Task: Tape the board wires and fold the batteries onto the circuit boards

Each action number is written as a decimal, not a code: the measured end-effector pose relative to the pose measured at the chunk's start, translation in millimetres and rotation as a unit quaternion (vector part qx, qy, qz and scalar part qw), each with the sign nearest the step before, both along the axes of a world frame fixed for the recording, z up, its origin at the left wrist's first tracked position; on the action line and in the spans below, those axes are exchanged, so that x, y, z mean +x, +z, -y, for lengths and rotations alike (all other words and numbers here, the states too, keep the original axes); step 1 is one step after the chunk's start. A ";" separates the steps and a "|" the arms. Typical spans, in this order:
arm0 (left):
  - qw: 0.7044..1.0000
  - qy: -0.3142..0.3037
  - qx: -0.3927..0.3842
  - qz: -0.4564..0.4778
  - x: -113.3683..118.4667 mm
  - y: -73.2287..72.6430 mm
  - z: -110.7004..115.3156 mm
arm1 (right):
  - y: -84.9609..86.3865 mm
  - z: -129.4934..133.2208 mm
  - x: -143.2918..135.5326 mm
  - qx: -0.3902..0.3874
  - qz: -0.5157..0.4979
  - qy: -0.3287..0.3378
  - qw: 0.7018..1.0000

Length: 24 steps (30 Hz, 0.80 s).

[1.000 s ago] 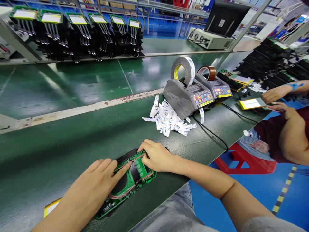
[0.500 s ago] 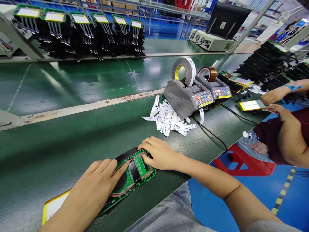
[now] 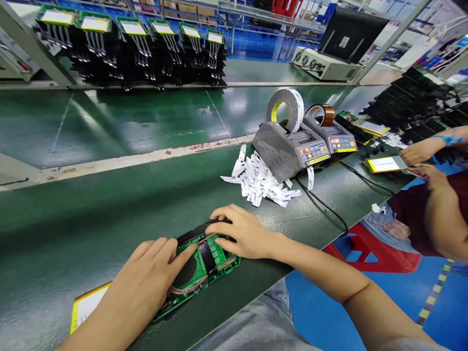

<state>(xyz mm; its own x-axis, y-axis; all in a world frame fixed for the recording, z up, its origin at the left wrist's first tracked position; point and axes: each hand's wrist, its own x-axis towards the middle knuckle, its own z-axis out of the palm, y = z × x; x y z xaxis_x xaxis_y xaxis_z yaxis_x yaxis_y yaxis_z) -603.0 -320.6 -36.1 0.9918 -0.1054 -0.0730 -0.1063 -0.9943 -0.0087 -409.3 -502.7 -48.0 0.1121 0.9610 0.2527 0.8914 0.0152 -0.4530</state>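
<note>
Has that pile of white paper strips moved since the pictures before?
No. The pile of white strips lies in the same spot beside the nearer grey tape machine. Both slid slightly rightward in the picture together, so the camera probably moved.

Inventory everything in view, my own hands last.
Long circuit board: one, green, in black housing, lower centre
Flat rectangular panels: at least two, white and yellow, lower left and right
Boxy tape dispensers: two, grey, right of centre
Printed strips: many, white-blue, piled beside dispensers
Wide tape roll: one, grey, on nearer dispenser
Glossy tape roll: one, brown, on farther dispenser
Stacked housings: six stacks, black and green, back left; more at right
Flat monitor: one, black, on beige box, back
Plastic stool: one, red, right
Co-worker's hands: two, blue wristband on one, far right
Tabletop: one, green, foreground
Your left hand: one, bare, on board
Your right hand: one, bare, over board's right end
</note>
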 end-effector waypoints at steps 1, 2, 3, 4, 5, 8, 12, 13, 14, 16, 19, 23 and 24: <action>1.000 -0.002 0.004 0.007 -0.5 -0.4 0.3 | 1.2 1.6 0.8 0.021 0.022 0.022 0.999; 1.000 -0.005 0.007 0.015 -0.7 -0.3 0.7 | 2.5 3.5 1.4 0.036 0.040 0.034 0.998; 1.000 -0.006 0.011 0.022 -0.7 0.1 1.3 | 3.8 5.7 1.7 0.045 0.049 0.033 0.997; 1.000 -0.006 0.014 0.026 -0.4 0.8 2.0 | 5.1 8.0 1.5 0.049 0.044 0.017 0.998; 0.999 -0.007 0.018 0.027 0.0 1.8 2.7 | 6.4 9.9 0.9 0.046 0.025 -0.014 0.999; 0.999 -0.007 0.025 0.022 1.1 4.7 4.1 | 7.9 11.3 -3.9 -0.017 -0.071 -0.128 0.989; 0.999 -0.011 0.021 0.027 1.5 5.6 2.2 | 2.5 1.9 -12.7 -0.133 -0.134 -0.176 0.966; 0.999 -0.017 0.017 0.030 1.5 5.7 1.7 | 0.5 -0.9 -14.2 -0.145 -0.143 -0.177 0.963; 0.999 -0.021 0.014 0.032 1.6 6.0 1.6 | -1.5 -3.6 -15.2 -0.152 -0.151 -0.178 0.961; 0.999 -0.019 0.009 0.029 1.9 7.6 2.7 | -4.6 -7.6 -16.2 -0.160 -0.162 -0.179 0.957; 1.000 0.004 0.009 0.004 2.7 11.0 6.4 | -6.6 -11.4 -16.3 -0.173 -0.166 -0.185 0.953; 1.000 0.001 0.023 -0.006 3.6 12.5 8.2 | -6.4 -13.0 -16.5 -0.187 -0.160 -0.185 0.951; 1.000 0.000 0.027 -0.002 3.6 11.9 7.7 | -6.0 -12.4 -16.3 -0.188 -0.155 -0.182 0.953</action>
